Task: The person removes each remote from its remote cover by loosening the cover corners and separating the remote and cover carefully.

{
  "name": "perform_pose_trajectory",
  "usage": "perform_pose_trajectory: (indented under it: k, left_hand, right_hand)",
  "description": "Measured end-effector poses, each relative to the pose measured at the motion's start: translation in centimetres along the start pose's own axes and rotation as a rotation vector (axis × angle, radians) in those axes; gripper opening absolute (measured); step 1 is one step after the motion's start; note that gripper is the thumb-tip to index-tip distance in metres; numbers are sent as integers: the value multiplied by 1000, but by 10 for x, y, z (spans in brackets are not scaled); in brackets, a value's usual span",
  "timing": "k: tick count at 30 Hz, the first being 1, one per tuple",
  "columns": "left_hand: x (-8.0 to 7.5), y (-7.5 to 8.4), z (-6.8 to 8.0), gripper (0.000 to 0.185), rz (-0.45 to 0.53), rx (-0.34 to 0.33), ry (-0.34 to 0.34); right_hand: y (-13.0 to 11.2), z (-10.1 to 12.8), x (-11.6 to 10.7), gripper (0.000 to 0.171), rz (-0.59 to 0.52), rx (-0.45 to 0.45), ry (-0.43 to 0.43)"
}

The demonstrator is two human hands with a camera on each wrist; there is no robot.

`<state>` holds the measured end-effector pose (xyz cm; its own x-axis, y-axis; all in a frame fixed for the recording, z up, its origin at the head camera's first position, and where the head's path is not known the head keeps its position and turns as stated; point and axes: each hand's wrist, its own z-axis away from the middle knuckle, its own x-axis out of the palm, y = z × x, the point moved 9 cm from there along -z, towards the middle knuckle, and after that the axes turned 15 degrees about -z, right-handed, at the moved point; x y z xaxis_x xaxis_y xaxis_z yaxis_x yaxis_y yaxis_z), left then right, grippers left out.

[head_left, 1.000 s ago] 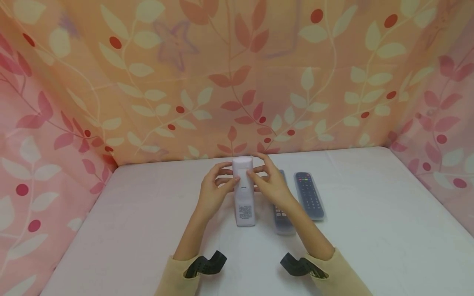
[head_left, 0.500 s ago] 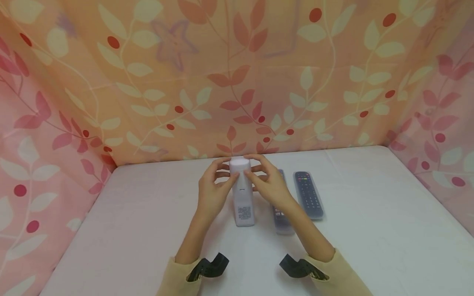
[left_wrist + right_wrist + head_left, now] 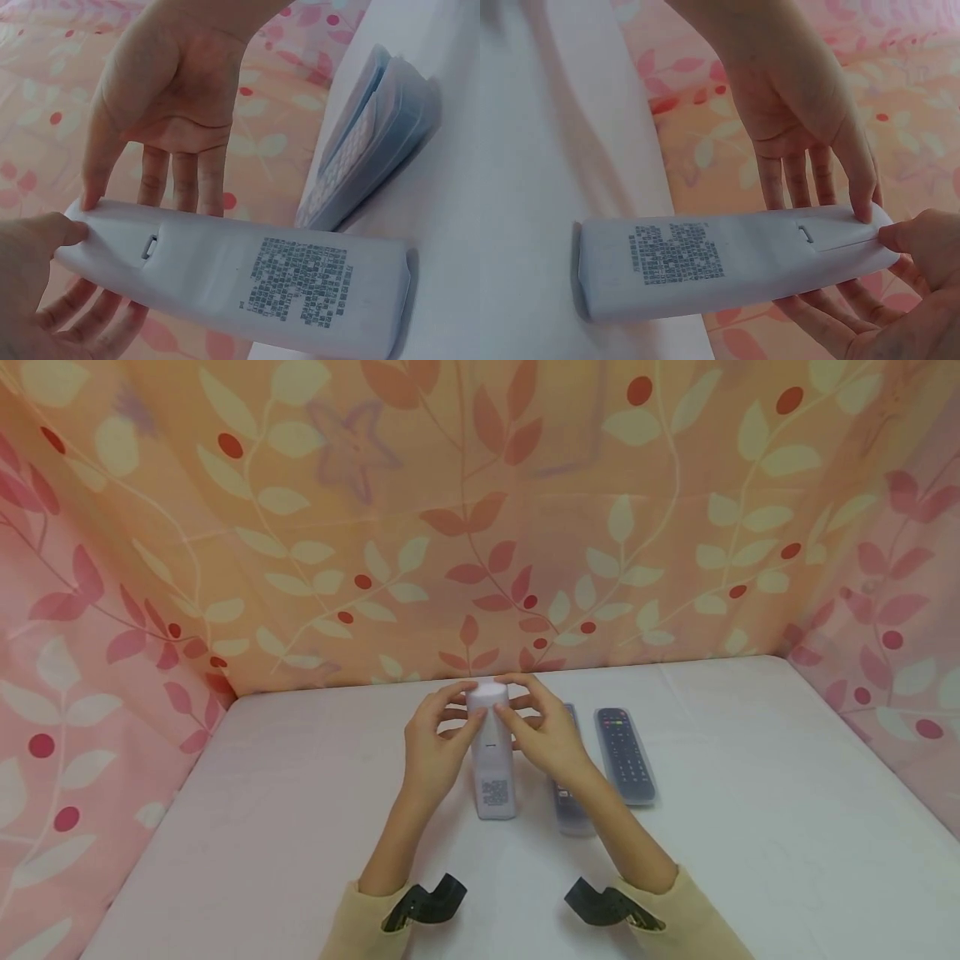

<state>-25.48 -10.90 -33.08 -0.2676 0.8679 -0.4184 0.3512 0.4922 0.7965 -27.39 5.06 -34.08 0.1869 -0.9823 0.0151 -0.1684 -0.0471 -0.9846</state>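
A white remote control (image 3: 492, 768) stands tilted with its back toward me, its lower end at the white table. A small latch (image 3: 149, 247) and a printed block of dark text (image 3: 676, 253) show on that back. My left hand (image 3: 433, 752) grips the upper part from the left, its thumb on the back. From the other side my right hand (image 3: 551, 739) grips the same end, thumb near the left thumb. Both index fingers reach the top end in the head view. The remote's button side is hidden.
Right of the hands, a dark remote in a clear sleeve (image 3: 573, 818) lies partly behind the right forearm. Another dark remote (image 3: 626, 756) lies beside it. The white table (image 3: 300, 827) meets a leaf-patterned curtain (image 3: 337, 568) at the back and sides.
The white remote's upper end has tipped slightly toward me, showing more of its top. Both index fingers have come onto that end; the thumbs have shifted a little. The dark remotes lie unchanged.
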Motion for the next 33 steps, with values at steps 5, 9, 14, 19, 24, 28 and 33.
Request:
perform_pose_trajectory:
  k: [5, 9, 14, 19, 24, 28, 33]
  left_hand:
    - [0, 1, 1, 37, -11, 5, 20]
    - [0, 2, 1, 36, -17, 15, 41]
    - [-2, 3, 1, 34, -35, 29, 62]
    - [-5, 6, 1, 29, -50, 62, 90]
    - [-8, 8, 1, 25, -76, 102, 117]
    - [-9, 12, 2, 24, -85, 162, 137]
    - [-12, 16, 3, 20, -114, 235, 167]
  right_hand:
    - [1, 1, 1, 40, 14, -2, 18]
    - [1, 1, 1, 41, 25, -5, 18]
    - [-1, 2, 1, 39, 21, -3, 12]
    - [-3, 2, 1, 39, 16, -10, -5]
    - [-4, 2, 1, 37, 1, -3, -18]
    - [-5, 2, 1, 36, -9, -10, -23]
    - [-6, 2, 2, 35, -8, -11, -25]
